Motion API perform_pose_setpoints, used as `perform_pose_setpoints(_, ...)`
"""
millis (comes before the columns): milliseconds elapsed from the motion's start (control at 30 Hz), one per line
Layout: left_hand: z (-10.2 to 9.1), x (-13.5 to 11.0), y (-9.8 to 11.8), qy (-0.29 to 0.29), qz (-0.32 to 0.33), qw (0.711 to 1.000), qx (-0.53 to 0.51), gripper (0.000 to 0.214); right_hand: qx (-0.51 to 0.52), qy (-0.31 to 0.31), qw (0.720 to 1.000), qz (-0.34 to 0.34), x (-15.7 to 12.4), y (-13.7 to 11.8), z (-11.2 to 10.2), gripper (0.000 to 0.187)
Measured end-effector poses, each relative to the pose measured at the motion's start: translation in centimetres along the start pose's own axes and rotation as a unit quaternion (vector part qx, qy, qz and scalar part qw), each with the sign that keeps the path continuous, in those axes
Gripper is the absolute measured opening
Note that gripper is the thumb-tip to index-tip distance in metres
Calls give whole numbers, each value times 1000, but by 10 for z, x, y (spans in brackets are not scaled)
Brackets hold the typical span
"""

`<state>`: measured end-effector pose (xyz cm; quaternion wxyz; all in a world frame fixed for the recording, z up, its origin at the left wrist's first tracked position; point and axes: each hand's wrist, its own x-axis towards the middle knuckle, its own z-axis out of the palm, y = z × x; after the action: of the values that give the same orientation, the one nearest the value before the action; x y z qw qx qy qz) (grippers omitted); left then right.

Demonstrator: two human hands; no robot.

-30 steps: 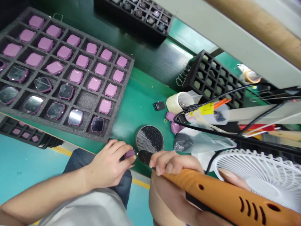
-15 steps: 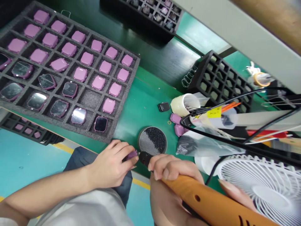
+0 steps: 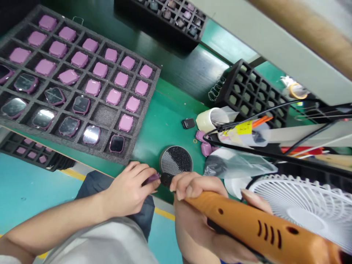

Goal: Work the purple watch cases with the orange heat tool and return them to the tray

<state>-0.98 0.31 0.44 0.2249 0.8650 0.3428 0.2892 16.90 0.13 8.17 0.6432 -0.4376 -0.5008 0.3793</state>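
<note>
Tool body has swung up the view while its nose stays by the purple piece

Since half a second ago, the orange tool (image 3: 242, 220) has shifted up and to the left in the view, so its row of vent slots now shows fully. The right hand (image 3: 194, 223) has gone with it, fingers wrapped over the front of the barrel, its thumb seen on the far side. Some smaller drift across the whole scene looks like the head turning.

The left hand (image 3: 132, 189) has barely changed: thumb and forefinger pinch a small purple piece (image 3: 152, 178) at the near edge of the green table (image 3: 167, 99). The tool's black nose (image 3: 166, 179) points at the outer end of that piece; whether the slim metal tip actually touches is too small to tell.

What this suggests is a change of tool angle rather than a break in the work, since piece and tip remain together. Just beyond them sits a round dish (image 3: 168, 161), one half dotted mesh, the other dark and grainy. The foam tray (image 3: 79, 143) to the left, with purple cases and dark-faced ones in its compartments, looks unaltered
</note>
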Motion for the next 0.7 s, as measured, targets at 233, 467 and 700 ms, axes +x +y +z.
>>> perform_pose_setpoints(233, -9, -1, -1, -54, 13, 998, -10, 55, 21, 81, 995, -56, 13, 2, -12, 64)
perform_pose_setpoints(467, -2, 1, 4, 16, -26, 999, 22, 25, 49, 58, 995, -60, 13, 17, -15, 67)
perform_pose_setpoints(700, 1, 2, 3, 34, -20, 999, 22, 22, 44, 58, 997, -25, 11, 19, -20, 62)
